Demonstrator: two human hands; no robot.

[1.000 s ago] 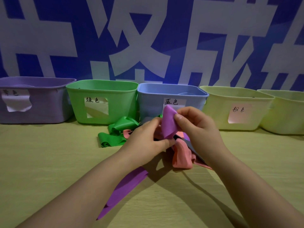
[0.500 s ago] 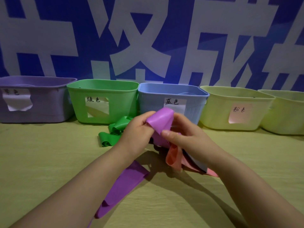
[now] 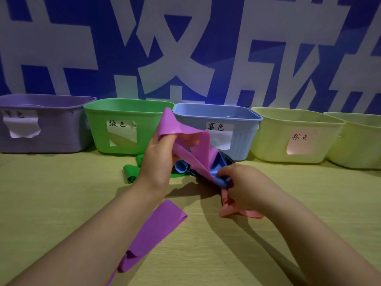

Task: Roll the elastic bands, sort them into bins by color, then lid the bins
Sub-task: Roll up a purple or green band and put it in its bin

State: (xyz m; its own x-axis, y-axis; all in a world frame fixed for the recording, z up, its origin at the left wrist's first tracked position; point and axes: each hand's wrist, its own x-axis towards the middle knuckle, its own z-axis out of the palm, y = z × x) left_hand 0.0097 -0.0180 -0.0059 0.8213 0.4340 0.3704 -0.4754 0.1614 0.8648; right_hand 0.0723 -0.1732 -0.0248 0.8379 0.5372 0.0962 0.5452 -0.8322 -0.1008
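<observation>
Purple elastic, one long purple band point(image 3: 185, 145), is only being drawn out of the heap, so I'd judge the job barely begun. It isn't rolled yet, and the green band point(image 3: 129, 172), blue band point(image 3: 181, 167) and pink band point(image 3: 228, 207) lie tangled between and just beyond the hands. The left hand point(image 3: 158, 162) is raised, fingers curled into the band's upper fold. The right hand point(image 3: 247, 182), lower and knuckles up, pinches its lower stretch. The tail trails back under the left forearm. The purple bin point(image 3: 61, 137) sits unlidded, far out past the left hand.
</observation>
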